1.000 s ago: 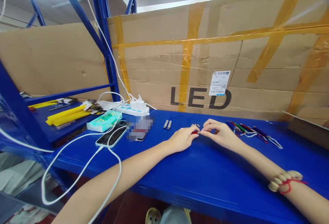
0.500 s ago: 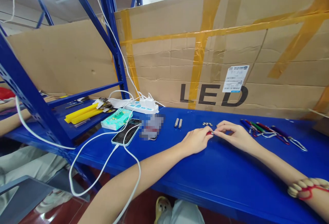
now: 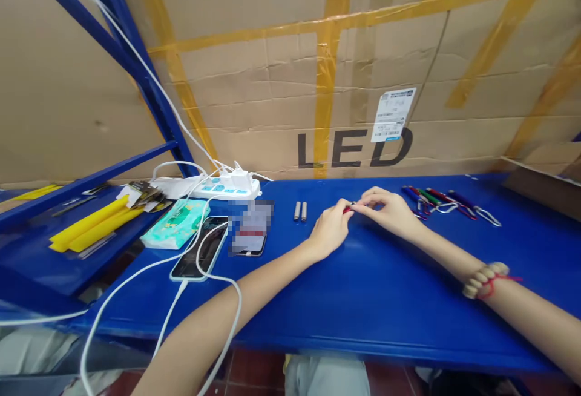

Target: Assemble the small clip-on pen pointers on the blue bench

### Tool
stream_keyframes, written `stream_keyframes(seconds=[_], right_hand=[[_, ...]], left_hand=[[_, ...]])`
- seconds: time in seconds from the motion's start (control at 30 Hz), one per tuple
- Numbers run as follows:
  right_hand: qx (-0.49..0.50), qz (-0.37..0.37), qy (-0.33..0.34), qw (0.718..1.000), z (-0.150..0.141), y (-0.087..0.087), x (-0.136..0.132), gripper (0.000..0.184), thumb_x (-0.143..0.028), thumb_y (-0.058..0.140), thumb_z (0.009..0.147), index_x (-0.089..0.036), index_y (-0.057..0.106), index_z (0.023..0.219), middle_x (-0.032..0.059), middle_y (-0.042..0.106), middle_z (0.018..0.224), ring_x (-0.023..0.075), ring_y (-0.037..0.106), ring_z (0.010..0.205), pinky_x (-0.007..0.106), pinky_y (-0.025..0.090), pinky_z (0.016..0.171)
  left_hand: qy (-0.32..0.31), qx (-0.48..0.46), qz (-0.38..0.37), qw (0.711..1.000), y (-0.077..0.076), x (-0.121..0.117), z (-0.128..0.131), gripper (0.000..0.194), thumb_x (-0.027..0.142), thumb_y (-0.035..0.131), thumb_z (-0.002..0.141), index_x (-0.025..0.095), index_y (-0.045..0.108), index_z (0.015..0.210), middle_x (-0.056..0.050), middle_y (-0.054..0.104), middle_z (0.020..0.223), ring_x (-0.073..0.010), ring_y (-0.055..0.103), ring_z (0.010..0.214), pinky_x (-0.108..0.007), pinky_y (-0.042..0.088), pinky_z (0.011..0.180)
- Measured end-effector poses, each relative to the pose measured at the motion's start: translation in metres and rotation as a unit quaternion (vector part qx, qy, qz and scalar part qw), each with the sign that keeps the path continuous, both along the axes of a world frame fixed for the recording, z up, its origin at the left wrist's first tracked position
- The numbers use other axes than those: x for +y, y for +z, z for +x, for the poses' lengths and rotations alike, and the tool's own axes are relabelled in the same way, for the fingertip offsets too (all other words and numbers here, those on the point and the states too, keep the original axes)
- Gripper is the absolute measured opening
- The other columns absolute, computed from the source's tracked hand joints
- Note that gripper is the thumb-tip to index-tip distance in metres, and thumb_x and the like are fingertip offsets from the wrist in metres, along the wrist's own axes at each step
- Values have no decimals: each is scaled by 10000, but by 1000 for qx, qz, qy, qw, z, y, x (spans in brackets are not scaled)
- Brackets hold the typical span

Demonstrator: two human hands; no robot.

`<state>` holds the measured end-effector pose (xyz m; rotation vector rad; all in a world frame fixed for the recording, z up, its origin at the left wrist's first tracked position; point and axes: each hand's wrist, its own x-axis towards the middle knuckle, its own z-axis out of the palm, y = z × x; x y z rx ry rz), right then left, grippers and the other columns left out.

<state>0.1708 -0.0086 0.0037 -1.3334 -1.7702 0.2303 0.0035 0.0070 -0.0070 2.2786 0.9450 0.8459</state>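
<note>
My left hand (image 3: 330,229) is closed around a slim red tube (image 3: 347,209), of which only a short end shows past the fingers. Thumb and forefinger of my right hand (image 3: 385,211) are pinched at that end of the tube. Something small and silvery glints between the fingertips, too small to name. Two short silver cylinders (image 3: 300,211) stand side by side left of my hands. Beyond my right hand lie several coloured metal tubes with carabiner clips (image 3: 447,201).
Two phones, one with a teal case (image 3: 202,250), lie on the left beside a tissue pack (image 3: 177,223). White cables loop over my left forearm from a power strip (image 3: 231,187). Yellow rolls (image 3: 93,223) lie further left. A large cardboard box (image 3: 272,93) backs the blue table (image 3: 385,305).
The view has swung right and down. My hands stay together on the red tube and have shifted slightly away from me, hiding the small silver pieces that lay behind them.
</note>
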Motion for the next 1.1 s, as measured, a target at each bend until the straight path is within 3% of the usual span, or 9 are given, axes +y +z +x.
stream_keyframes(seconds=[0.23,0.37,0.57,0.67,0.73,0.83,1.1], right_hand=[[61,-224,7,973,-2,24,16,564,-674,597,590,-127,680,702,65,610,720,71,472,542,171,350,434],[125,-238,18,963,1,26,5,578,-668,579,615,-132,686,802,56,591,696,62,475,551,152,333,423],[130,-259,33,957,0,26,-7,542,-642,586,626,-122,657,764,33,537,633,57,450,531,148,313,415],[101,-224,-15,969,-2,26,-7,529,-623,613,621,-116,648,770,41,554,665,52,434,520,158,318,426],[71,-143,-47,986,-1,25,-6,521,-611,651,583,-115,647,743,60,584,760,50,440,535,173,340,455],[32,-41,-31,998,1,25,-6,520,-624,662,555,-134,660,732,72,584,858,65,476,591,196,386,525],[-31,-5,20,999,14,26,-5,468,-636,645,577,-176,679,655,69,563,835,120,511,730,210,380,522]], left_hand=[[-11,-55,-12,998,0,16,2,180,236,359,909,225,435,1072,-57,593,1064,-202,563,979,-335,441,848],[-52,-49,15,997,4,8,0,244,232,342,913,224,384,1154,-71,564,1120,-211,546,1015,-343,445,854],[-83,-45,43,995,7,3,0,269,231,312,920,233,405,1173,-44,563,1109,-195,542,1006,-332,449,862],[-61,-28,35,997,7,4,0,265,237,311,920,244,431,1156,-34,564,1102,-191,543,997,-329,448,864],[-50,-15,31,998,7,4,0,254,242,323,916,242,442,1141,-36,564,1099,-196,546,987,-330,453,851],[-47,-8,23,999,8,4,-1,237,241,331,914,239,446,1122,-41,573,1072,-199,555,965,-332,463,825],[-65,10,65,996,7,3,-1,221,225,329,914,224,439,1105,-39,581,1024,-190,567,931,-299,475,781]])
